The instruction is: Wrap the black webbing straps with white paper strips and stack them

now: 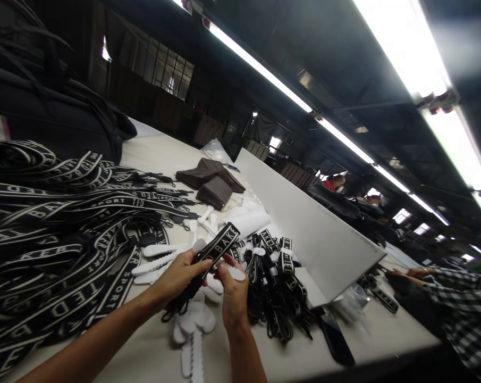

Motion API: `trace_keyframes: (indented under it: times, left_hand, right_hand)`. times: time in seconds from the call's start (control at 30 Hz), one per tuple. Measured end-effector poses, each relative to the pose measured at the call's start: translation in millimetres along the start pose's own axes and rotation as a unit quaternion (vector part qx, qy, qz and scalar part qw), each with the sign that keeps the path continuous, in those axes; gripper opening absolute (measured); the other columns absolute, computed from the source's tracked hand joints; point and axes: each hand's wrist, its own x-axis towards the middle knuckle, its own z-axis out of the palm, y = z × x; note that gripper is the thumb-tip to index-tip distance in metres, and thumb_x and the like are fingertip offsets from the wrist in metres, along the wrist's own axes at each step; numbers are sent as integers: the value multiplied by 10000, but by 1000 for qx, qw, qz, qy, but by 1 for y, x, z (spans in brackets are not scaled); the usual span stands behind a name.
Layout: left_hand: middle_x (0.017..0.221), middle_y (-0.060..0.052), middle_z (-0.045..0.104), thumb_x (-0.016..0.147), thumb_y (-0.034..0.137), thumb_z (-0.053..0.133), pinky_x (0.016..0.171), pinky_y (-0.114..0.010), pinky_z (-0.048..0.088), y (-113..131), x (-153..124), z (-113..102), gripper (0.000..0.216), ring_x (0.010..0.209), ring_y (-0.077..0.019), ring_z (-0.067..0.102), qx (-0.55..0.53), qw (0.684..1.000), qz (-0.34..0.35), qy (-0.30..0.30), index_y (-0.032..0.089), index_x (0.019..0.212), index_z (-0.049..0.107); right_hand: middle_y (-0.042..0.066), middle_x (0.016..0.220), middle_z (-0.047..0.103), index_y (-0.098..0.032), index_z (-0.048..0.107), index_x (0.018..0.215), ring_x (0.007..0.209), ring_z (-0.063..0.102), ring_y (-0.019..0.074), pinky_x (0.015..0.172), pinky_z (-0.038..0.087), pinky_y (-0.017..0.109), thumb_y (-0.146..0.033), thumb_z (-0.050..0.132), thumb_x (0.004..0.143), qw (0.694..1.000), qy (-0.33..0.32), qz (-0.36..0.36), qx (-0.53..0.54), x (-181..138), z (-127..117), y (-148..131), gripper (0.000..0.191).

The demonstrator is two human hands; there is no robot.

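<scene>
Cream bench (292, 361), crowded. White panel (304, 223) standing on it at an angle, right of centre. Room dim and large: rows of light tubes (260, 64) overhead, barred window (173, 72) at back. Dark bag (52, 114) far left; below it, a big strap heap (116, 202), black with white lettering. Brown pouches (214, 191) mid-bench, phone (336, 338) at right near the edge. Another person's checked sleeve (455, 284) at far right.

Folded strap (223, 244) is in the hands, over the bench, between the heap and the tied bundles (286, 263). Long axis diagonal: lettered folded end, "BAKE" readable, points up-right and away from the wearer; dark cord end points down-left, back toward the wearer. Left hand (180, 276): grip closed round the strap, thumb on top. Right hand (235, 298): grip pinching a white tab (235, 273) beside the strap; fingers partly hidden. Loose white ties (194, 322) lie below the hands, some toothed.
</scene>
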Motion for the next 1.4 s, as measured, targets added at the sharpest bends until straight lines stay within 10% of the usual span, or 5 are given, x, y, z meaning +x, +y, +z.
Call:
trace_keyframes:
  times: [0.2,0.43,0.7,1.07,1.4]
  left_hand:
    - [720,-28,654,769,458,584,494,-235,426,-9,8,-5,349,562,-166,593,128,990,53,-19,138,906,601]
    - [830,-34,710,741,342,534,735,-288,455,-12,11,-11,233,835,-245,638,290,951,107,9,169,840,655]
    - [808,-31,715,690,258,540,709,-269,440,-21,11,-13,196,809,-241,647,375,922,77,-62,183,798,686]
    - [836,-91,641,893,275,343,763,-321,422,-32,16,-11,322,820,-228,585,444,883,151,-12,178,763,621]
    - [646,-21,650,749,434,507,631,-280,399,-28,30,-20,341,656,-195,572,270,960,70,31,148,718,690]
  right_hand:
    - [42,868,663,-177,685,904,759,619,162,698,523,262,-334,685,801,971,-56,-138,-185,-7,-14,-2,187]
    - [9,778,641,-191,680,930,696,612,150,659,511,250,-236,719,735,968,-199,-40,-146,-5,-28,8,204]
    - [76,1103,607,-219,700,907,1009,571,190,897,460,305,-163,553,895,880,-151,-309,-327,-11,-18,8,158]
    - [-9,717,584,-150,728,744,434,492,71,387,357,202,-340,767,682,983,-118,26,-136,15,-12,21,203]
    - [6,726,610,-150,735,760,404,445,51,366,329,191,-447,753,693,987,-117,20,-109,11,-8,23,304]
